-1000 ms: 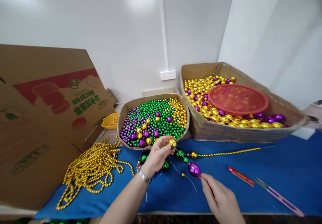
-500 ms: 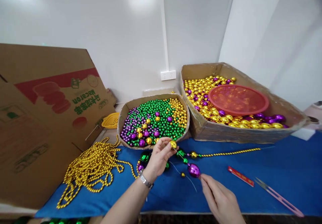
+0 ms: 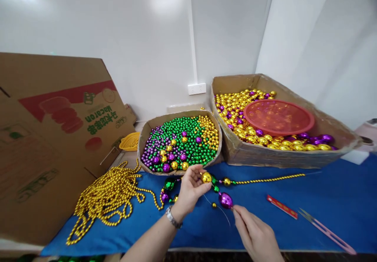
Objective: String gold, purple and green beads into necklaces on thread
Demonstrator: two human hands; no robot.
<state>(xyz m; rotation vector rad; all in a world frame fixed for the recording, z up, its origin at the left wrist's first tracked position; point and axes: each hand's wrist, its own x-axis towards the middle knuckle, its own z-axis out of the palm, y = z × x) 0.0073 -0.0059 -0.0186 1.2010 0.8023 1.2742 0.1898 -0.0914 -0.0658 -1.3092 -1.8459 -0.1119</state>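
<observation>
My left hand (image 3: 192,188) is closed with a shiny gold bead (image 3: 206,177) between its fingers. My right hand (image 3: 255,230) pinches the lower end of a large purple bead (image 3: 226,200), probably at its string. Between the hands, a green bead (image 3: 216,189) sits on the same strand just above the purple one. Behind my left hand lies more of the strand, with a large green bead (image 3: 169,184) showing beside the fingers. A thin string curves over the blue cloth (image 3: 200,234), near a small gold bead (image 3: 214,205).
A box of small beads (image 3: 179,144) stands ahead, and a larger box (image 3: 282,158) with a red basket (image 3: 279,117) is at right. Gold bead chains (image 3: 106,195) lie left by a cardboard carton (image 3: 59,136). Pink-handled snips (image 3: 326,230) and a red strip (image 3: 282,206) lie right.
My left hand has turned and shifted slightly down and right with the gold bead. The purple bead and my right hand have moved a little left.
</observation>
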